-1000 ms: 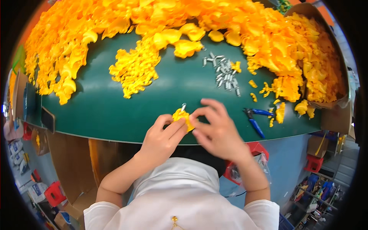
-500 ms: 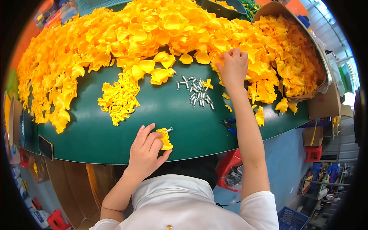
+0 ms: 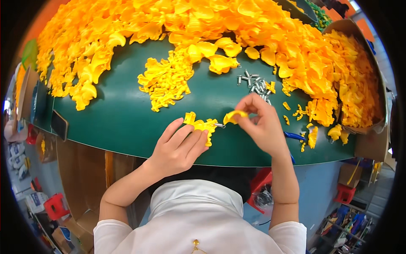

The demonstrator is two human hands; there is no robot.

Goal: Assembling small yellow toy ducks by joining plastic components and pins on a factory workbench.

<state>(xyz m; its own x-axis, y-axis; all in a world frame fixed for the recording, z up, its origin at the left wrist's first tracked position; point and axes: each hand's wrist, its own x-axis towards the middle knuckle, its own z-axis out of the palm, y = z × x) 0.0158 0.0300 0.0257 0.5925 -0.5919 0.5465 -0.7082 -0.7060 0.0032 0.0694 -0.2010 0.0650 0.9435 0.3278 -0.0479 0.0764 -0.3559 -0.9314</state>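
Near the table's front edge, my left hand (image 3: pixel 177 146) is closed around a jagged yellow plastic piece (image 3: pixel 202 125). A small metal spring (image 3: pixel 219 125) sticks out of that piece on its right side. My right hand (image 3: pixel 264 125) pinches a curved yellow plastic shell (image 3: pixel 234 116) between thumb and fingers, close to the spring's free end. Whether shell and spring touch, I cannot tell. Just beyond my right hand lies a loose cluster of metal springs (image 3: pixel 256 84), partly hidden by it. A heap of small yellow plastic pieces (image 3: pixel 167 78) lies beyond my left hand.
A large pile of yellow shells (image 3: pixel 190 19) covers the far side of the green table (image 3: pixel 122 122). On the right stands a cardboard box (image 3: pixel 382 91) full of yellow pieces. Blue-handled pliers (image 3: pixel 294 136) lie beside my right forearm; a phone-like dark slab (image 3: pixel 60 125) rests at the left edge.
My right hand has come back from the far pile with a yellow shell and is now beside my left hand. The left still holds its piece with the spring. The view has shifted.
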